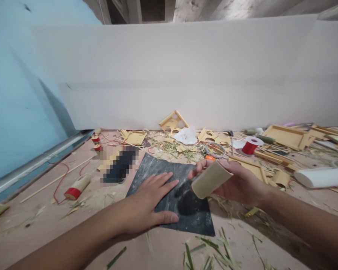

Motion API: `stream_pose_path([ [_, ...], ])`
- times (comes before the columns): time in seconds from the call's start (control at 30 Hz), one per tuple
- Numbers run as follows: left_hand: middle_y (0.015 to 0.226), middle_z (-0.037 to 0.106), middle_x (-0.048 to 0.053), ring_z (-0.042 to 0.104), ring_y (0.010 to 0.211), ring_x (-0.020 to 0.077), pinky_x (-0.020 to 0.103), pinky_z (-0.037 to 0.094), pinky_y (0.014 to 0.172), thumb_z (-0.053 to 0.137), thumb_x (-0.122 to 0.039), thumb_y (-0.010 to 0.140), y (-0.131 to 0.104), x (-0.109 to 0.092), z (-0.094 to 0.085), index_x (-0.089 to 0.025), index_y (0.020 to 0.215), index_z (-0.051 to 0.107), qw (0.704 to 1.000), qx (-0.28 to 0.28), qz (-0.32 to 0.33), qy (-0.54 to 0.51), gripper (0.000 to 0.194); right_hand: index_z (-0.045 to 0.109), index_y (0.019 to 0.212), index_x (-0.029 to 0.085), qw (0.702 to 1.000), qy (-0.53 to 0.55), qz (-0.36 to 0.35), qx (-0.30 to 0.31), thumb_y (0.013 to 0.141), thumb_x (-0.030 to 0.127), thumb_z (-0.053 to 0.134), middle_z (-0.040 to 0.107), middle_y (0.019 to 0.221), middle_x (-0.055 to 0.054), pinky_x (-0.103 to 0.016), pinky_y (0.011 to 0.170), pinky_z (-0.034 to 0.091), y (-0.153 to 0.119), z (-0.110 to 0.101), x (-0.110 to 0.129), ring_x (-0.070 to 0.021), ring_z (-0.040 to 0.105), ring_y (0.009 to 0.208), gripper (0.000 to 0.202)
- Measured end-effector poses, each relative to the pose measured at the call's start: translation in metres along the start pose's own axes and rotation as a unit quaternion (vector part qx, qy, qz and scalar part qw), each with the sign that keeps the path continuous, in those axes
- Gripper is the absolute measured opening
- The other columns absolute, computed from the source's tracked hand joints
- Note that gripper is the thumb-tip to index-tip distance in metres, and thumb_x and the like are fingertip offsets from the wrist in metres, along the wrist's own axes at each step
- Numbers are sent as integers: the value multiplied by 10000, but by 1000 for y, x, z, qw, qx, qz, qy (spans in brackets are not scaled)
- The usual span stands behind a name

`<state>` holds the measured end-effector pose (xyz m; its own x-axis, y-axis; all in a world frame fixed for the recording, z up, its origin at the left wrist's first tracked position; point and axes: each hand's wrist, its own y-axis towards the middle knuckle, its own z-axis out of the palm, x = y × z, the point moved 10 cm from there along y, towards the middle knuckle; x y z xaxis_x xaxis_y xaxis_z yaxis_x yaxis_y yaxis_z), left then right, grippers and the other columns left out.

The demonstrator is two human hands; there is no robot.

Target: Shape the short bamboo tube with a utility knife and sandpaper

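My left hand (pixel 154 198) lies flat with fingers spread on a dark sheet of sandpaper (pixel 197 221), which has pale dusty streaks. In my right hand (pixel 242 180) is a short bamboo tube (pixel 211 180), pale green-tan, tilted and held above the sheet's right part. My right fingers wrap around its far side and are partly hidden by it. Beneath the tube a dark shadow falls on the sandpaper. To the left of the sheet lies another bamboo piece (pixel 81 183) with a red end and a red cord.
Wood shavings (pixel 169 150) and bamboo strips (pixel 211 251) litter the table. A spool of red thread (pixel 249 147), a ring of wire (pixel 215 149), crumpled white paper (pixel 185 135), wooden frames (pixel 284 137) and a white roll (pixel 321 177) lie around. A white panel (pixel 186 75) stands behind.
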<state>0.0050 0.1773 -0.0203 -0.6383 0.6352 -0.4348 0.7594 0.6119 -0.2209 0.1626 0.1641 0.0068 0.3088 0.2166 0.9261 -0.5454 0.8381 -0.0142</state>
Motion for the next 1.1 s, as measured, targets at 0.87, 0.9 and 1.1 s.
stream_pose_path([
  [0.87, 1754, 78, 49, 29, 1606, 357, 608, 115, 1276, 607, -719, 943, -1, 4, 2, -323, 1656, 271, 1000, 2, -13, -12, 882, 521, 1359, 213, 773, -627, 43, -83, 806, 541, 781, 646, 1269, -132, -430, 889, 540, -3, -1, 3, -313, 654, 1069, 693],
  [0.9, 1754, 72, 47, 25, 1608, 348, 600, 109, 1279, 611, -712, 945, 0, 3, 3, -318, 1657, 269, 1000, 7, -14, -9, 882, 541, 1326, 213, 766, -637, 30, -83, 806, 527, 778, 653, 1246, -125, -425, 885, 534, -1, -1, 5, -312, 649, 1066, 652],
  [1.1, 1753, 92, 51, 48, 1606, 358, 602, 126, 1276, 620, -710, 941, 0, 3, 2, -318, 1651, 291, 1000, -1, -12, -11, 876, 576, 1202, 199, 704, -696, -25, -140, 822, 564, 756, 669, 1123, -121, -448, 873, 500, 4, -18, 14, -318, 614, 1030, 557],
])
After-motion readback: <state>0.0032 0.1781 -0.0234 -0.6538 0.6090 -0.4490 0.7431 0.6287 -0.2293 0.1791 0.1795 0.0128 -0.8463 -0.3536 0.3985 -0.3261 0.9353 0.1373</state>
